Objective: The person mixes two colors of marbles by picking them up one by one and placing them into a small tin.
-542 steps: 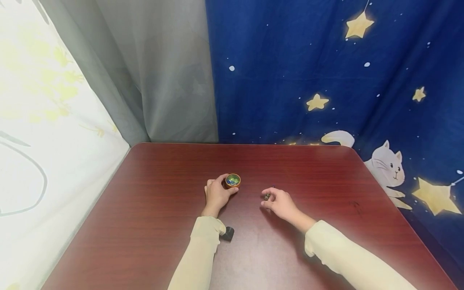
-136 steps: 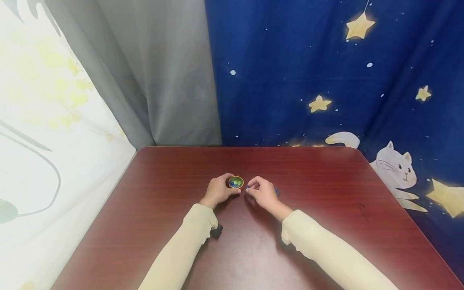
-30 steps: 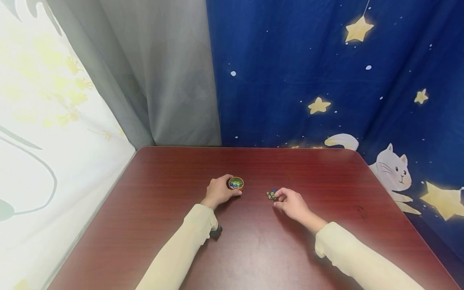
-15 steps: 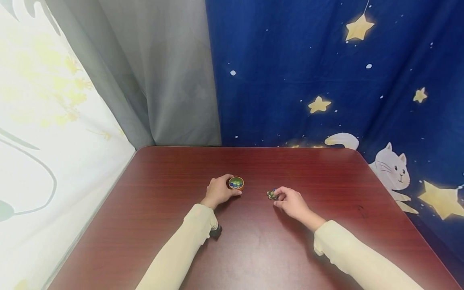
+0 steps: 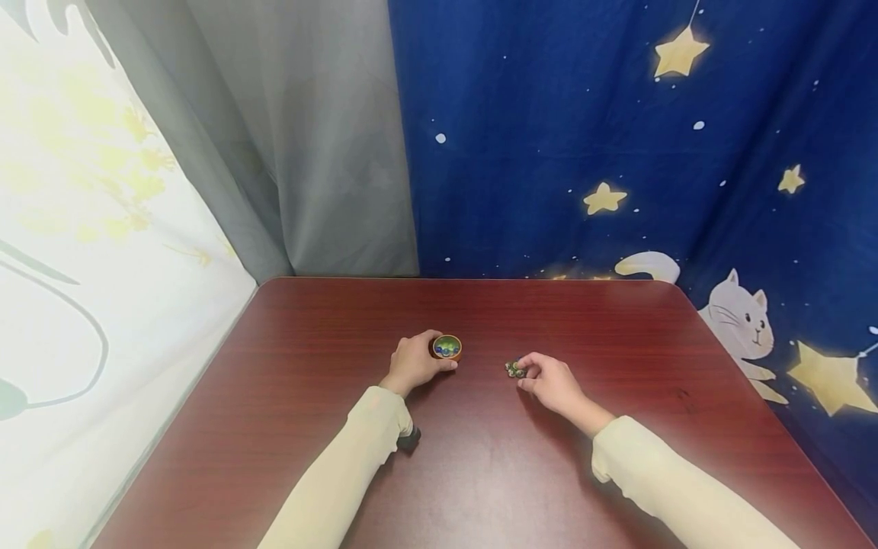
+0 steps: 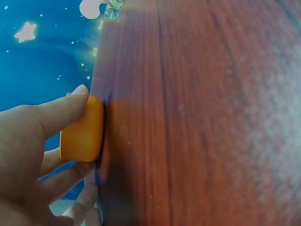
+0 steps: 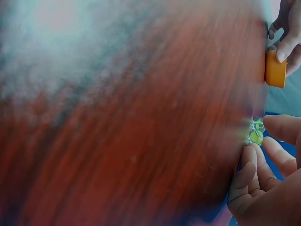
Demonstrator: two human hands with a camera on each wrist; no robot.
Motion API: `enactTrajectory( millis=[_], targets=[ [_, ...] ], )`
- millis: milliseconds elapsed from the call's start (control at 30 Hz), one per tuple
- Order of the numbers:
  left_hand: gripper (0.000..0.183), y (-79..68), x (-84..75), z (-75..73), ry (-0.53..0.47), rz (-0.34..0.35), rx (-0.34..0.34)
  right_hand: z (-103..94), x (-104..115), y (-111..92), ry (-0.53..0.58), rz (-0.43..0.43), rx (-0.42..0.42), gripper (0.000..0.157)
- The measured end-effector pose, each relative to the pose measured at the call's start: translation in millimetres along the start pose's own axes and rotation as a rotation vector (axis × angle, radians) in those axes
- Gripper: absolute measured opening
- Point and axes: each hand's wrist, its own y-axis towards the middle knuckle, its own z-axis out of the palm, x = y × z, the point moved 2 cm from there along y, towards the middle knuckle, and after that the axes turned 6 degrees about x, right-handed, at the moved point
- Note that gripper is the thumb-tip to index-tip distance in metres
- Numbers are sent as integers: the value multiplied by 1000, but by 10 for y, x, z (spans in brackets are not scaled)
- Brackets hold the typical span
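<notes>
A small orange bowl (image 5: 447, 348) with several blue and green glass marbles (image 5: 447, 351) inside stands on the table, left of centre. My left hand (image 5: 414, 363) holds it from the left, thumb and fingers around its wall; the left wrist view shows the bowl's plain orange side (image 6: 83, 134). To the right, several loose marbles (image 5: 512, 370), mostly green, lie in a tight cluster on the wood. My right hand (image 5: 552, 386) is at their right edge, index finger and thumb parted around the near ones. In the right wrist view, green marbles (image 7: 257, 136) show just past its fingertips.
The dark red wooden table (image 5: 329, 328) has rounded far corners. Behind it hang a grey curtain (image 5: 336, 152) and a blue star-print curtain (image 5: 521, 175). A white patterned cloth (image 5: 82, 320) is along the left side. A small black object (image 5: 409, 440) shows at the left cuff.
Over the last second my right hand edges slightly left and farther over the marbles, covering most of the blue one. Earlier it was beside the bowl. My left hand keeps holding the bowl.
</notes>
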Motion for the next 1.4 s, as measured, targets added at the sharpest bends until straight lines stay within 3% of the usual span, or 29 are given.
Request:
enactTrajectory(
  millis=[100, 367, 1067, 1400],
  targets=[
    [63, 3, 5, 7, 6, -6, 2, 2, 0, 3, -3, -20, -6, 22],
    [64, 5, 6, 21, 14, -7, -3, 18, -40, 43, -42, 47, 6, 17],
    [62, -9, 0, 33, 2, -20, -4, 24, -42, 46, -114, 68, 17, 12],
    [62, 11, 19, 38, 10, -15, -13, 8, 62, 55, -28, 47, -4, 12]
  ],
)
